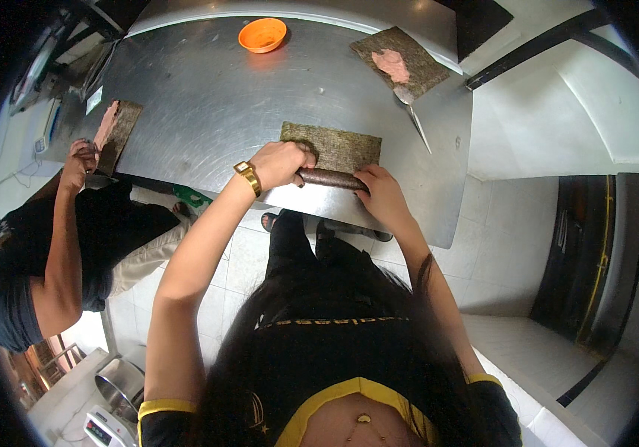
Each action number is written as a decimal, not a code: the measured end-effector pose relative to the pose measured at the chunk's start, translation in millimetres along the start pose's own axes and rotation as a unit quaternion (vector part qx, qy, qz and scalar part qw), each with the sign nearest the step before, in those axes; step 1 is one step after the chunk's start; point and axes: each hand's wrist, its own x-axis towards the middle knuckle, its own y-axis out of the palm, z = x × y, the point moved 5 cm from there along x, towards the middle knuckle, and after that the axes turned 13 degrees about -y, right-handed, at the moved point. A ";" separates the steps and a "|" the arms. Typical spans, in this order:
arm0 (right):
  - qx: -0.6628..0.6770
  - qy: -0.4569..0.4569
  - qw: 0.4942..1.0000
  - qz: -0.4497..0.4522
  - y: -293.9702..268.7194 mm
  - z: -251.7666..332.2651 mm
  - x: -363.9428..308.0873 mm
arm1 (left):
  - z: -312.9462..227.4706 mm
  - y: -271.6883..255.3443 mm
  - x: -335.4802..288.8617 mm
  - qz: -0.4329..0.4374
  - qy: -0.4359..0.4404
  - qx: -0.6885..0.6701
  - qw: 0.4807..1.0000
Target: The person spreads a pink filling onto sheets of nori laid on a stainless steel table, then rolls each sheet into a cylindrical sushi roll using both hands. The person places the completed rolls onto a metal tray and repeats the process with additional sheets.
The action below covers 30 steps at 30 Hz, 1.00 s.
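A nori sheet [338, 141] lies flat near the front edge of the steel table, its near part wound into a dark roll [331, 179]. My left hand [282, 162], with a gold watch on its wrist, grips the roll's left end with curled fingers. At the other end my right hand [380, 190] holds the roll between thumb and fingers. Whatever lies inside the roll is hidden.
On the steel table [208, 112] stand an orange bowl [262, 36] at the back and another nori sheet [435, 73] with pink paste [392, 65] and a spoon [413, 123] at back right. At left, a co-worker's hand [79, 162] touches a paste-spread nori sheet [122, 134].
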 end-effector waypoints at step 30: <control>-0.101 -0.139 0.982 -0.072 31.6 37.2 38.7 | 10.1 -0.2 -5.8 -0.062 0.007 0.006 0.998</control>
